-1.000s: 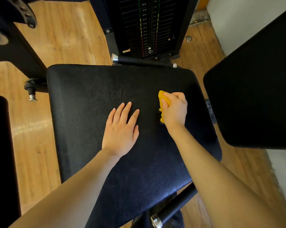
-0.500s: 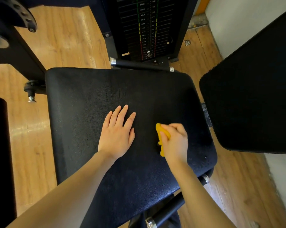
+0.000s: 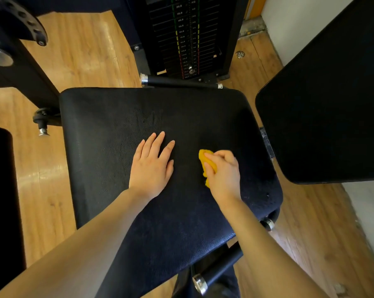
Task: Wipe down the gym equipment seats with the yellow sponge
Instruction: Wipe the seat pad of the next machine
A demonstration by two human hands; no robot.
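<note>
A wide black padded seat (image 3: 108,130) fills the middle of the head view. My right hand (image 3: 224,173) grips a yellow sponge (image 3: 205,160) and presses it onto the seat's right half; my fingers cover most of the sponge. My left hand (image 3: 151,166) lies flat on the seat, fingers straight and spread, just left of the sponge and apart from it.
A second black pad (image 3: 327,104) stands at the right, close to the seat's edge. A weight stack (image 3: 186,37) rises behind the seat, with a black bar (image 3: 179,81) before it. Another black pad (image 3: 1,201) and machine frame (image 3: 16,67) are at the left. Wooden floor surrounds everything.
My right hand drew the sponge toward me from the seat's middle right, then stayed near the same spot. My left hand has kept its place flat on the seat.
</note>
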